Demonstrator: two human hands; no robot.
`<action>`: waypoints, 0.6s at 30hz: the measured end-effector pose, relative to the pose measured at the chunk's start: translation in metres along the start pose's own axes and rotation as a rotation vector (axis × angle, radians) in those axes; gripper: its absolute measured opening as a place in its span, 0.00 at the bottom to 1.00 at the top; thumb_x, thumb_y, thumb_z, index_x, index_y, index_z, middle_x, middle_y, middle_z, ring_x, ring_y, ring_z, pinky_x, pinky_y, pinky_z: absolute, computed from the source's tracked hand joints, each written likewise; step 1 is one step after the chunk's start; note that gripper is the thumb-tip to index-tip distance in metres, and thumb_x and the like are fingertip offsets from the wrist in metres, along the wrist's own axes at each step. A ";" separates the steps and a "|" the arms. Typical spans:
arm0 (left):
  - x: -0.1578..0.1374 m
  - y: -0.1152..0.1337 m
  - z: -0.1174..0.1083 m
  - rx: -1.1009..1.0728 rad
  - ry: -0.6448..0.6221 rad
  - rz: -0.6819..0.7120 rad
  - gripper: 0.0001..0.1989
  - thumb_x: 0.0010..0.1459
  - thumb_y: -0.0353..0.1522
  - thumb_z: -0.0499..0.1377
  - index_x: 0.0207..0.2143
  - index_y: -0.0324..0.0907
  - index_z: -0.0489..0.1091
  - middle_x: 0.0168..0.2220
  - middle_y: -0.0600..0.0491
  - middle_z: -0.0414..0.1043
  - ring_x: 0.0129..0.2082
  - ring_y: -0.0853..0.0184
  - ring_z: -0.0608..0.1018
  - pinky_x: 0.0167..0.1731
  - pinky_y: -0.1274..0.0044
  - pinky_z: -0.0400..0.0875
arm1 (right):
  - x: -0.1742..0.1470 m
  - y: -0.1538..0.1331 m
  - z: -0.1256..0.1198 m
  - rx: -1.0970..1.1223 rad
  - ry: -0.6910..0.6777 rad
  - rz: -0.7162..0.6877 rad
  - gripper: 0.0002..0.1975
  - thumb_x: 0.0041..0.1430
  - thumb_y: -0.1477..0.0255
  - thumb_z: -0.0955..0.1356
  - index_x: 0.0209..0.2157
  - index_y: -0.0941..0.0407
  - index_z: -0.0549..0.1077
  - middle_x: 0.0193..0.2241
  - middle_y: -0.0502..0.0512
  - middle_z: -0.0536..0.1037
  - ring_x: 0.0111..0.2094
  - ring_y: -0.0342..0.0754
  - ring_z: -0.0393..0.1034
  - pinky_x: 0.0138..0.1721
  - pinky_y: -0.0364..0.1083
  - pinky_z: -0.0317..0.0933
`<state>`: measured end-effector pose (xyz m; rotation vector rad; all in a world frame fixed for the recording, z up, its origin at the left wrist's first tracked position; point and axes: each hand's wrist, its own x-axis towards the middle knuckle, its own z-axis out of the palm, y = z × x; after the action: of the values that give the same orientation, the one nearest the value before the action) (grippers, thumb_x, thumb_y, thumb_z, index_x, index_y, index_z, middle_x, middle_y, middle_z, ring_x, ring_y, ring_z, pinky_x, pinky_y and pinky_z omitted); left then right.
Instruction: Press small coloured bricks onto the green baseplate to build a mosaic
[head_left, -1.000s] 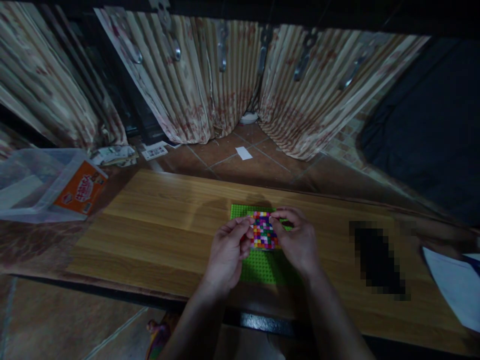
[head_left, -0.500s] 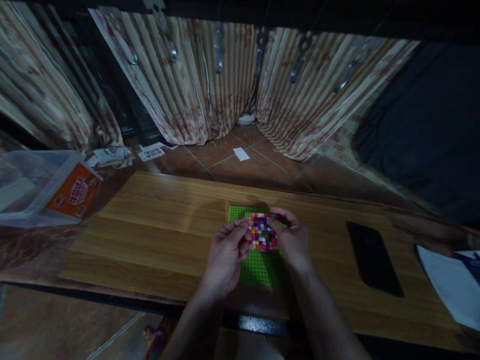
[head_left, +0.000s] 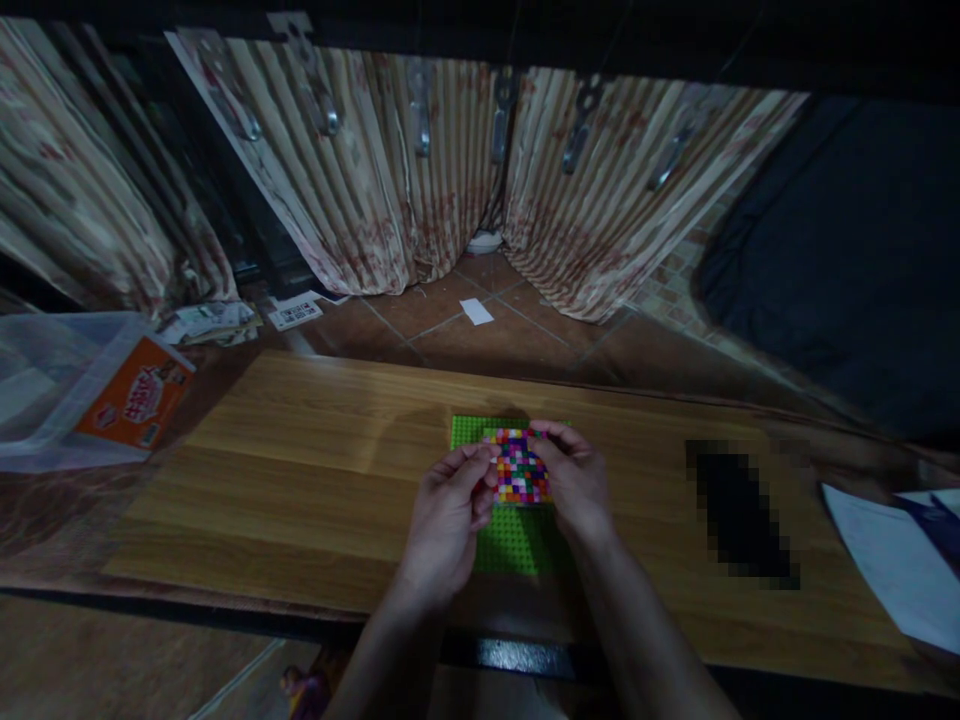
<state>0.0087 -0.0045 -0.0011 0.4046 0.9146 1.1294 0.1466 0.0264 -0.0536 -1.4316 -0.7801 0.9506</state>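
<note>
A multicoloured panel of small building bricks (head_left: 523,472) is over the middle of a green studded baseplate (head_left: 517,545), which lies on the wooden board. My left hand (head_left: 450,500) is closed at the panel's left edge, thumb and fingertips pinched together. Around the upper right side of the panel my right hand (head_left: 574,475) is closed, its thumb on the coloured bricks and its index finger along the far edge. Whether the panel is attached to the baseplate or held just above it, I cannot tell. My hands hide its side edges.
The wooden board (head_left: 300,450) spans the low table. A pixelated dark object (head_left: 742,515) lies right of my hands, with white papers (head_left: 892,570) beyond it. At the left stands a clear plastic bin (head_left: 45,400) with an orange label. Striped curtains (head_left: 450,180) hang behind.
The whole view has shifted slightly, with the scene a little further left. Both hands keep their hold on the brick panel; its position over the baseplate looks the same.
</note>
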 end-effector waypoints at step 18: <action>0.003 0.007 -0.001 -0.464 0.064 -0.122 0.10 0.58 0.31 0.57 0.31 0.32 0.74 0.27 0.50 0.68 0.22 0.77 0.68 0.18 0.87 0.63 | -0.002 -0.004 -0.012 0.020 -0.013 -0.140 0.18 0.47 0.64 0.74 0.40 0.55 0.78 0.40 0.56 0.80 0.39 0.51 0.74 0.41 0.52 0.67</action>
<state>0.0036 0.0012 0.0019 -0.0663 0.6932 1.2052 0.1570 0.0199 -0.0499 -1.3364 -0.8664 0.8587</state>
